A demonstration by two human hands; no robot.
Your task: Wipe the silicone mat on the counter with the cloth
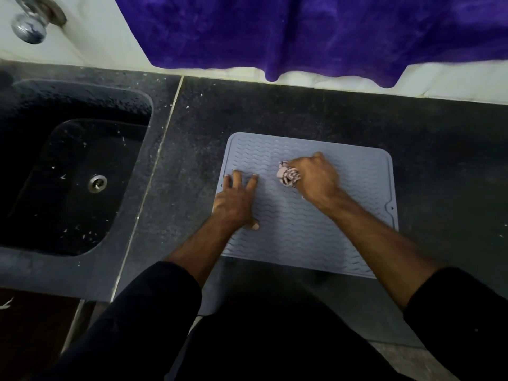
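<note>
Silicone mat (pixel 316 229) lies flat on the dark counter (pixel 357 119), grey-blue, wavy ribbed surface, raised rim; sits right of frame centre, its near edge close to the counter's front edge; small hole in the tab on its 3 o'clock edge.

Right hand (pixel 316 177) is on the mat's upper middle, fingers curled round a balled-up cloth (pixel 288 175); cloth is pale with dark pattern, sticks out at the hand's 9 o'clock side, pressed onto the mat surface.

Left hand (pixel 236 202) lies flat on the mat's 9 o'clock side, fingers straight and spread, pointing to 12 o'clock, thumb out toward 3 o'clock; holds nothing, palm down near the mat's left edge; well apart from the cloth, clear gap of bare mat between the two hands.

Both forearms bare, dark sleeves (pixel 165 312) pushed up toward the elbows.

Rest: black sink (pixel 68 166) at 9 o'clock from the mat, separated by a counter seam, metal drain (pixel 97 183) in its basin, white flecks on the walls; chrome tap (pixel 29 26) at 11 o'clock on the white wall; purple towel (pixel 316 31) hangs at 12 o'clock, its lower edge just above the counter's back edge.
</note>
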